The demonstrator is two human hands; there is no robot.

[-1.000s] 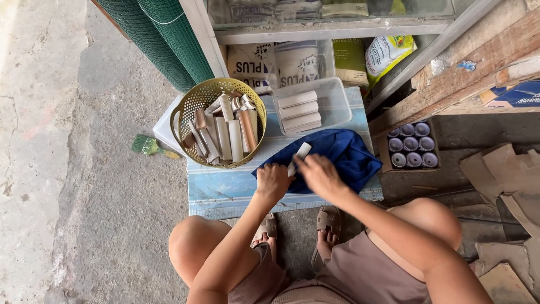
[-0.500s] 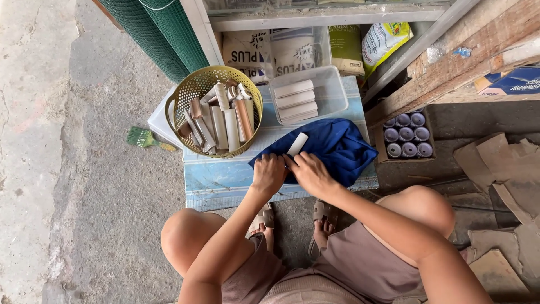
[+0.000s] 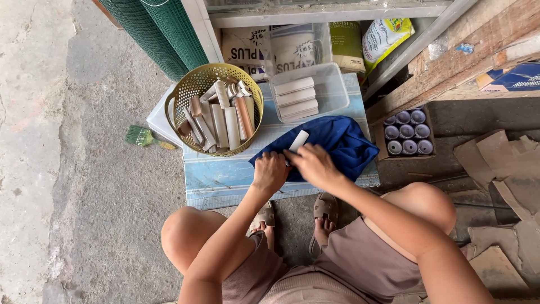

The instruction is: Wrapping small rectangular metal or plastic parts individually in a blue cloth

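Blue cloth (image 3: 337,143) half hides the white piece (image 3: 298,140) both hands' fingers (image 3: 292,160) pinch.

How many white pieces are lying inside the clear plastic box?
4 white pieces are visible, stacked side by side at the left end of the clear plastic box, behind the blue cloth. More could lie hidden under them.

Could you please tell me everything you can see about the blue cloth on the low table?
The blue cloth is a deep blue fabric, soft-looking and crumpled into loose folds, not spread flat. It lies on the pale, worn table top, just below the clear plastic tub and right of the yellow woven basket. The left hand and right hand press on its near-left edge, holding a small white piece against it.
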